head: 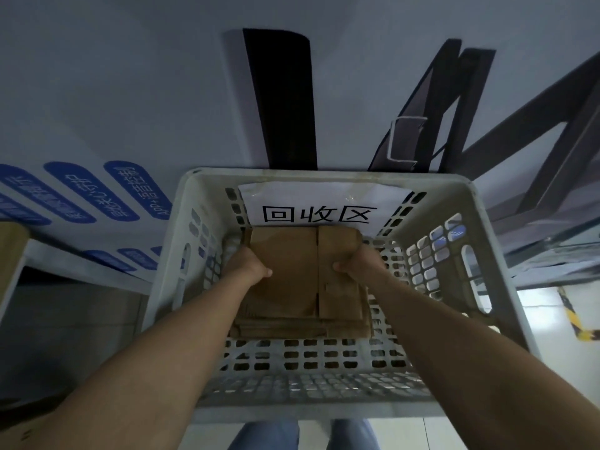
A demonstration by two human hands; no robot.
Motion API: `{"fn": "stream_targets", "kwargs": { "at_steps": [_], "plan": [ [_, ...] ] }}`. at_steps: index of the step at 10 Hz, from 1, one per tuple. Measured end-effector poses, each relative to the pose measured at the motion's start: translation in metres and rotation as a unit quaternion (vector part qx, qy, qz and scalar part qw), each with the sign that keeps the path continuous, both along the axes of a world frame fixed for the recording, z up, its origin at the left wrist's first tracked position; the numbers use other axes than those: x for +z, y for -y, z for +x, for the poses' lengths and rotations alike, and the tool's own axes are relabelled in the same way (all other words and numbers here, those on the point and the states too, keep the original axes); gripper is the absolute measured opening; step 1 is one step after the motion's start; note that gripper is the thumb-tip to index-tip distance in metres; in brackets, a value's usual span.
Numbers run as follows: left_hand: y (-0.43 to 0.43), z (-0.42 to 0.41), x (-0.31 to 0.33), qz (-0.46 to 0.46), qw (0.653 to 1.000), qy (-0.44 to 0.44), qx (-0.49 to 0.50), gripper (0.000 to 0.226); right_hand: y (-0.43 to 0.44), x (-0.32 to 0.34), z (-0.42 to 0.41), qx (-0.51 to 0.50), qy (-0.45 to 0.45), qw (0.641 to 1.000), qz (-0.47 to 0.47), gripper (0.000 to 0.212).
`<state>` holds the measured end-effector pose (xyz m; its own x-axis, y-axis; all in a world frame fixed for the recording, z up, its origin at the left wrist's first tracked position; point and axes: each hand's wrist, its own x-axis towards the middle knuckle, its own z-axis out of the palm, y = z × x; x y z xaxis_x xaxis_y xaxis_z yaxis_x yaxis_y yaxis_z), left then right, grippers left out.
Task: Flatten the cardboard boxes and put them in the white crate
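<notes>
A flattened brown cardboard box (292,264) lies inside the white perforated crate (168,254), on top of other flattened cardboard (292,329) stacked on the crate's floor. My left hand (248,267) grips the top piece at its left edge, thumb on top. On its right edge sits my right hand (360,261), thumb also on top. Both arms reach down into the crate. A white paper label (321,203) with black characters is stuck on the crate's far inner wall.
The crate stands on a light floor against a pale wall. A black panel (282,102) and dark metal frame pieces (454,108) lean behind it. A board with blue labels (81,196) lies left. Cardboard (13,248) shows at the left edge. Yellow-black tape (574,319) marks the floor right.
</notes>
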<state>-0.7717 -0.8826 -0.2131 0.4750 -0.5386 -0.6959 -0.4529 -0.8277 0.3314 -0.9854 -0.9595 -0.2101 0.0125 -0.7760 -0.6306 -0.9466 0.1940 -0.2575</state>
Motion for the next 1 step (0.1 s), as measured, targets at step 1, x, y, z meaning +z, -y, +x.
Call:
{"fn": "stream_targets", "kwargs": {
  "at_steps": [1],
  "plan": [
    [-0.0001, 0.0007, 0.0187, -0.036, 0.998, 0.036, -0.023, 0.087, -0.0012, 0.02, 0.0042, 0.017, -0.014, 0.998, -0.06, 0.042]
  ]
}}
